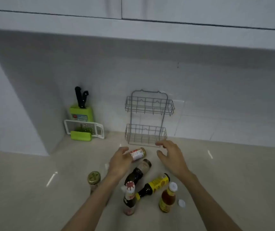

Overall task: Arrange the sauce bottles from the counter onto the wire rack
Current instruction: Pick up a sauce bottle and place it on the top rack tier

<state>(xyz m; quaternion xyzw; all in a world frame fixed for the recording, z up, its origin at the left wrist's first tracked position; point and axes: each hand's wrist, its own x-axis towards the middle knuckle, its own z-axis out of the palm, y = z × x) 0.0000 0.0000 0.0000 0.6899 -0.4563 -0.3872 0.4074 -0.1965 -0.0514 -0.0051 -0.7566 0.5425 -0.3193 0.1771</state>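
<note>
Beige stone bench (33, 189) holds a white-capped orange sauce bottle (167, 199) upright and a dark yellow-labelled bottle (155, 184) toppled. Beyond, the left hand (119, 162) grips a small red-labelled jar (138, 153) sideways; the right hand (171, 157) hovers, fingers (162, 144) spread, empty. Turning the jar upright first should suit the grey wire rack (147, 119) behind; nothing blocks it.

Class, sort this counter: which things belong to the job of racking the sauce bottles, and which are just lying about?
Belongs: wire rack; labelled jar gripped by left hand; dark bottle; yellow-labelled bottle; red-capped bottle; orange sauce bottle; gold-lidded jar.
Lying about: knife block; grater; loose white cap.
</note>
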